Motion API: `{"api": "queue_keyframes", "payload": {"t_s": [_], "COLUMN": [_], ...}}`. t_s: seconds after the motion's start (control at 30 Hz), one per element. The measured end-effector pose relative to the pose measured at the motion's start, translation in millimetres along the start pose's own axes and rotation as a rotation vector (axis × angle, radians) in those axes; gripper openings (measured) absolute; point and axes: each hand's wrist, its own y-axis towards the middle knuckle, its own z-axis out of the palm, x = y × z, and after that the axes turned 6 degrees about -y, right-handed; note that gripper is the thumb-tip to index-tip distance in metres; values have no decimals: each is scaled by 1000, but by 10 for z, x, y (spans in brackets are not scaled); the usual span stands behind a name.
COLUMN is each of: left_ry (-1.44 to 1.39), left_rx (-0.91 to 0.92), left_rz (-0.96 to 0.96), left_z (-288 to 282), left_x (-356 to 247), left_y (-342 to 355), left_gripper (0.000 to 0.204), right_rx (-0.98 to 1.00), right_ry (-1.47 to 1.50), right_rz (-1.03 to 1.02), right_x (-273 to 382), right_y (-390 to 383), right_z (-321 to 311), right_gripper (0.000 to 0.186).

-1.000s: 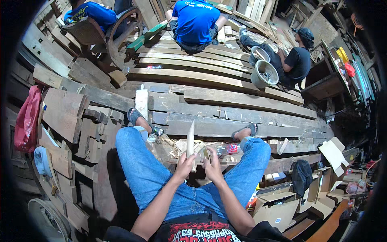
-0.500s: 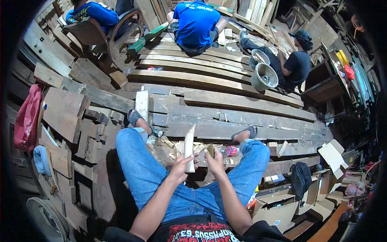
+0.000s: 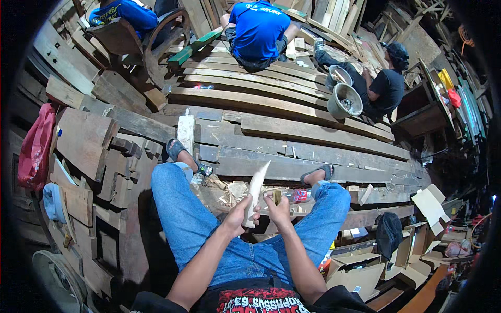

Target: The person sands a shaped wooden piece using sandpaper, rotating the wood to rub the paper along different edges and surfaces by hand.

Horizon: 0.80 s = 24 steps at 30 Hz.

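Between my knees, my left hand is closed round the lower part of a pale carved piece of wood. The wood narrows to a curved point at its upper end and leans to the right. Close beside it, my right hand pinches a small olive-brown piece between thumb and fingers. It looks like folded sandpaper, though its kind is not certain. A gap separates this small piece from the wood. Wood chips and offcuts lie beneath and beyond my hands.
Long planks cover the floor ahead. Two grey buckets stand by a seated person at right; two people in blue sit farther back. Stacked boards line the left. Cardboard boxes and a black bag lie right.
The wood's pointed end has swung to the right, from nearly upright to a lean. The small piece in my right hand has turned. Both hands keep their hold.
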Motion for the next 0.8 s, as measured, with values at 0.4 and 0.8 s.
{"api": "queue_keyframes", "payload": {"t_s": [0.4, 0.8], "left_ry": [202, 355], "left_rx": [-85, -123], "left_rz": [-49, -158], "left_z": [89, 52], "left_x": [4, 24], "left_y": [-32, -26], "left_gripper": [47, 47], "right_rx": [30, 168], "right_ry": [13, 440], "right_rz": [89, 17], "right_x": [190, 256], "right_y": [-29, -26], "right_z": [-39, 5], "right_gripper": [35, 74]}}
